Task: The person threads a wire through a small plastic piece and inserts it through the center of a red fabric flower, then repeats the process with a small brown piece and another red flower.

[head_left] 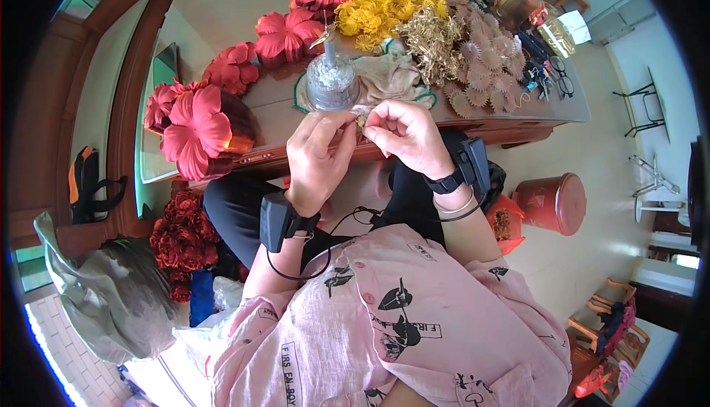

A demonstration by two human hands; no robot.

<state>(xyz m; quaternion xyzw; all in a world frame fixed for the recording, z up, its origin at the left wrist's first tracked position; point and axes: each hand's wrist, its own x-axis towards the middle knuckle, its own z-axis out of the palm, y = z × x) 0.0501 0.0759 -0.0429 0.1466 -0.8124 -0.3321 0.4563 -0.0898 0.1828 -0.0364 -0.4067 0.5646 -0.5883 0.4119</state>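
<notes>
My left hand (319, 152) and my right hand (408, 139) meet at the table's near edge, fingertips pinched close together. Between them is a small gold-coloured piece (361, 120), mostly covered by the fingers; its exact kind does not show. Just beyond the hands stands a clear, dome-shaped holder (330, 81) with an upright stem on top. It rests on a pale cloth glove (392, 81) with green edging. Further back lie a heap of gold stamen-like tufts (429, 43), brown toothed discs (481, 66) and yellow artificial blossoms (388, 4).
Stacks of red fabric petals (196, 129) line the table's left side. Glasses (562, 75), keys (543, 89) and a jar (521, 0) sit at the right. A red bucket (551, 203) stands on the floor, while dark red flowers (185, 229) are below left.
</notes>
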